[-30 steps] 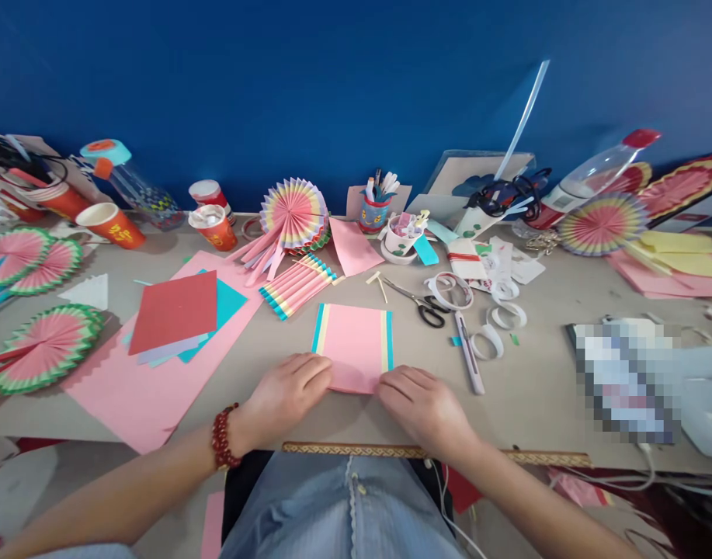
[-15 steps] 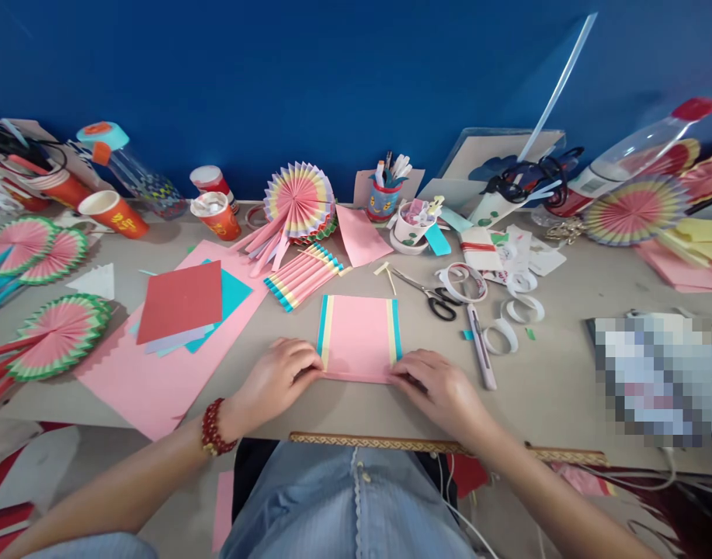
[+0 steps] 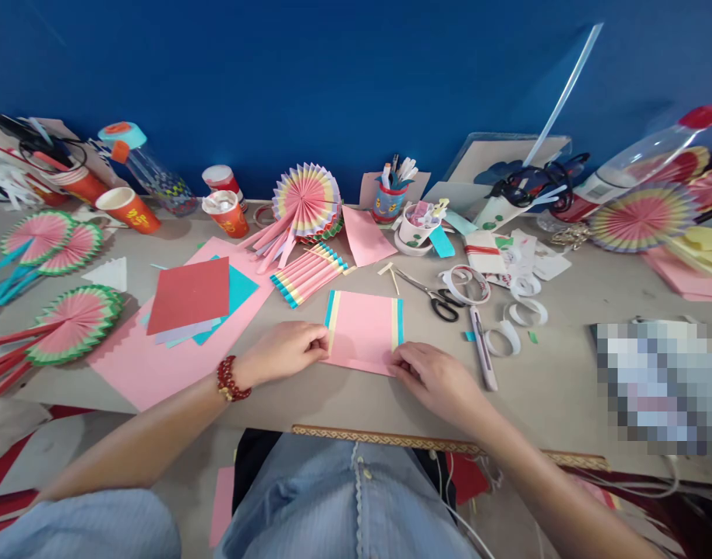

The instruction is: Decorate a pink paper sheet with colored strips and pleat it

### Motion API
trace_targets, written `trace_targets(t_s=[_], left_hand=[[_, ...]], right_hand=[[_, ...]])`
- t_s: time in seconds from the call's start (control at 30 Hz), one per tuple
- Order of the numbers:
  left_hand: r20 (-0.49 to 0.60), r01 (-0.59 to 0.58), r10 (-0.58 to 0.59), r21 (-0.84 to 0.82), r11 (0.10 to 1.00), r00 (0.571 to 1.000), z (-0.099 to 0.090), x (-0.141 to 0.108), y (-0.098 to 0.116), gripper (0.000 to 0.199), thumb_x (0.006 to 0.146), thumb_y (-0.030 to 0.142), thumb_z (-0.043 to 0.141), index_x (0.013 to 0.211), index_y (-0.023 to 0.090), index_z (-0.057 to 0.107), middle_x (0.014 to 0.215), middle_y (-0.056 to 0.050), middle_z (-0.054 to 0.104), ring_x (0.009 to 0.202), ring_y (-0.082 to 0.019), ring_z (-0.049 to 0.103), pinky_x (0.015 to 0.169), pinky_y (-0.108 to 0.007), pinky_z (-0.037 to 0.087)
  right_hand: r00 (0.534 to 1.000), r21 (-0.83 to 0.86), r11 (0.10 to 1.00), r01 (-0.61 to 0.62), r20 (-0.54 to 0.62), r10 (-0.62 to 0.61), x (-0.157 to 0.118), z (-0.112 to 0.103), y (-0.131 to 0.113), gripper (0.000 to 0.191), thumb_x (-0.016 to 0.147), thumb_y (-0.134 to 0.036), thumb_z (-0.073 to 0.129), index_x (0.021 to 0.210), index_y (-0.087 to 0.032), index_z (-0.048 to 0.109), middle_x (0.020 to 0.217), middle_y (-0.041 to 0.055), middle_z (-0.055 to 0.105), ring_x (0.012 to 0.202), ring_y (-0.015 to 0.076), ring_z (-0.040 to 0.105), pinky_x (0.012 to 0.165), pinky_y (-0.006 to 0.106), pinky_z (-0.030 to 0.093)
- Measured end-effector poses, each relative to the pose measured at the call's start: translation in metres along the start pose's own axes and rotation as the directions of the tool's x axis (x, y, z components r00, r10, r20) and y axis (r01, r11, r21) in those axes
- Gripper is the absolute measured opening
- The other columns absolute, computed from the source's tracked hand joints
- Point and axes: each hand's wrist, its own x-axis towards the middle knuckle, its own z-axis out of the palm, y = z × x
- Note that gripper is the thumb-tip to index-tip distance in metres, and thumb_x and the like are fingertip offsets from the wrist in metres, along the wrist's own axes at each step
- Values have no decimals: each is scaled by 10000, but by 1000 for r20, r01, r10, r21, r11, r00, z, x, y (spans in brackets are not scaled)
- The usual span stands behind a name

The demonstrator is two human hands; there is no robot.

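A pink sheet of paper (image 3: pixel 364 330) with yellow and blue strips along its left and right sides lies on the table before me. My left hand (image 3: pixel 294 349), a red bead bracelet at its wrist, pinches the sheet's lower left corner. At the lower right corner, the curled fingers of my right hand (image 3: pixel 428 376) grip the near edge. That edge looks narrowly folded. Just beyond the sheet is a pleated paper piece (image 3: pixel 309 273) in the same pink, yellow and blue.
Scissors (image 3: pixel 440 299), a tape roll (image 3: pixel 465 285) and a utility knife (image 3: pixel 482 349) lie to the right. Coloured paper squares (image 3: pixel 189 295) rest on a large pink sheet (image 3: pixel 128 369) at left. Paper fans (image 3: pixel 303 200), cups (image 3: pixel 128 210) and a bottle (image 3: pixel 635 171) stand along the back.
The sheet has tilted slightly, its left side now farther from me. My left hand has moved a little away from my body with it. The whole view has shifted slightly.
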Motion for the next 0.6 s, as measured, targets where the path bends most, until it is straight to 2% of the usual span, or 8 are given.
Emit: trace_targets(t_s=[0.6], left_hand=[[-10, -29, 29, 52, 998, 1000, 2, -2, 2, 130, 899, 252, 535, 782, 218, 581, 752, 25, 643, 694, -154, 577, 607, -256, 316]], right_hand=[[999, -22, 1000, -17, 31, 18, 3, -2, 2, 119, 952, -231, 517, 852, -211, 580, 843, 27, 662, 770, 185, 610, 660, 279, 416]])
